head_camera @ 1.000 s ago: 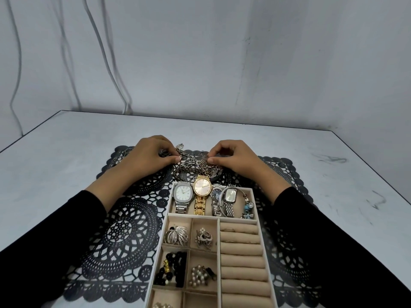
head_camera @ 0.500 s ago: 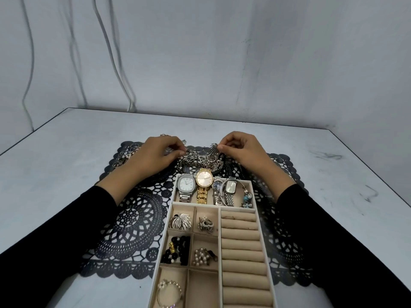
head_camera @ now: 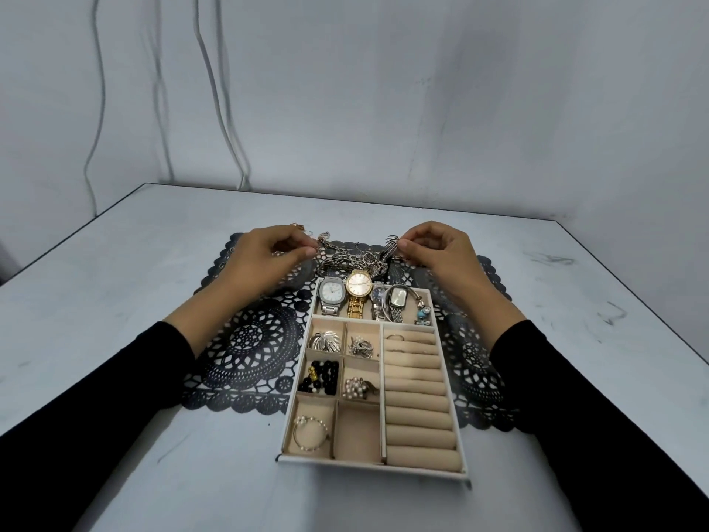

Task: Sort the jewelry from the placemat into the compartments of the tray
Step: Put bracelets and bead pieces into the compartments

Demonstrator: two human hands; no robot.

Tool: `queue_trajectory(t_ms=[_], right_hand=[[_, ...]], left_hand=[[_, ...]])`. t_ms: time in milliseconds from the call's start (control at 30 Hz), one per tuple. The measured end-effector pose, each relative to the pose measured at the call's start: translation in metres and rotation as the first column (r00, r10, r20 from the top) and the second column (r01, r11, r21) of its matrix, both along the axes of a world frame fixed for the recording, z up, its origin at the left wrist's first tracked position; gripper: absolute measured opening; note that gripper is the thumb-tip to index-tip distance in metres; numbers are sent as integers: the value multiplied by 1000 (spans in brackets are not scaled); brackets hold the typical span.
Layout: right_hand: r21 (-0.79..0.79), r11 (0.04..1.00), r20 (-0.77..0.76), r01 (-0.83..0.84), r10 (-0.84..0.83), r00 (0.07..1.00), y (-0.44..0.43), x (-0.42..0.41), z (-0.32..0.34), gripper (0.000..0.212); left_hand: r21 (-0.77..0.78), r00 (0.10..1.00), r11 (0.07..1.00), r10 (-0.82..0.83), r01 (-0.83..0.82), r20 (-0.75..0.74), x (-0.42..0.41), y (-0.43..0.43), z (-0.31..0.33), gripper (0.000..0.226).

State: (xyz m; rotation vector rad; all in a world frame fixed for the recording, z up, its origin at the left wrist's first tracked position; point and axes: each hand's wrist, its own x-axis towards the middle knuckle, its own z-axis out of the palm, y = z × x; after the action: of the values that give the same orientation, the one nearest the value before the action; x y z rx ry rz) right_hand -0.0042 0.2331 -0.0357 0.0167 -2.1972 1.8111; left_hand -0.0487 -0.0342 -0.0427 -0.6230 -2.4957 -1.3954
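Change: in the last second our hands moved apart and lifted a bit, so the tangle of chains (head_camera: 356, 259) is now stretched out, not bunched.
Left hand (head_camera: 268, 259): fingers curled, pinching a chain end.
Right hand (head_camera: 445, 255): pinching a feathery silver piece (head_camera: 392, 241).
Meaning: looks like we're teasing one piece loose.
Where: the tangle is on the placemat (head_camera: 249, 339), just behind the tray (head_camera: 372, 467).
Room: the watches (head_camera: 358, 288) sit close under it; the near-middle compartment (head_camera: 356, 431) is bare, with open table (head_camera: 153, 263) on both sides.

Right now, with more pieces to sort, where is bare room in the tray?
The near compartment between the pearl bracelet and the ring rolls is bare; most rolls too. Crowded: the watch row and the jewelry pile.
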Motion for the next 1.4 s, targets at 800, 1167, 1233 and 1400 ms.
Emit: queue_trajectory(t_ms=[800, 1167, 1233, 1400], right_hand=[[91, 938, 33, -334, 332, 943, -29, 96, 17, 18], [191, 753, 238, -630, 588, 773, -48, 128, 20, 14], [220, 731, 266, -646, 593, 760, -50, 131, 20, 15], [250, 707, 344, -662, 574, 743, -52, 131, 18, 15]], left_hand=[[236, 981, 958, -183, 161, 71, 117, -23, 8, 15], [306, 976, 932, -215, 193, 42, 137, -29, 7, 16], [316, 975, 929, -217, 193, 44, 138, -29, 7, 16], [325, 977, 928, -208, 181, 50, 137, -31, 7, 14]])
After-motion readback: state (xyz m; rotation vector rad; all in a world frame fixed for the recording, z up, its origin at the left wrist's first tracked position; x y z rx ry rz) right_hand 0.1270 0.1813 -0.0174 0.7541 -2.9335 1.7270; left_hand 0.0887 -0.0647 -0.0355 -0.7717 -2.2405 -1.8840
